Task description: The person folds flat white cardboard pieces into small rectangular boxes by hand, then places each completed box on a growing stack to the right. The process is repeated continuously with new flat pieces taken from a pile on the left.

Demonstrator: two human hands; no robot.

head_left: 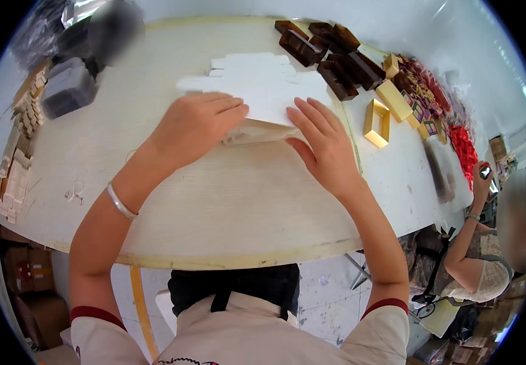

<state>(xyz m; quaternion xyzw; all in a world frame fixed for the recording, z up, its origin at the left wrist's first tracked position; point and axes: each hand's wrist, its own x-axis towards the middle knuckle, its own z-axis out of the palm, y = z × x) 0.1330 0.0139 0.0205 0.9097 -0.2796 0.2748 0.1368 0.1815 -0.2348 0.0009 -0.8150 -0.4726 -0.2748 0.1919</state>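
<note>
A white cardboard box blank with stepped flaps lies at the middle of the table, its near side raised into a low, partly folded shape. My left hand grips the left edge of the card, fingers bent toward the right. At the right edge, my right hand holds the card with its fingers on top and the thumb by the near side. Under the raised part, a paler wall shows in shadow. Whether more blanks lie beneath it I cannot tell.
Dark brown trays stand at the back right, near an open gold box and red shredded filler. Stacked pale card pieces line the left edge. Dark plastic containers sit far left. Another person works at the right.
</note>
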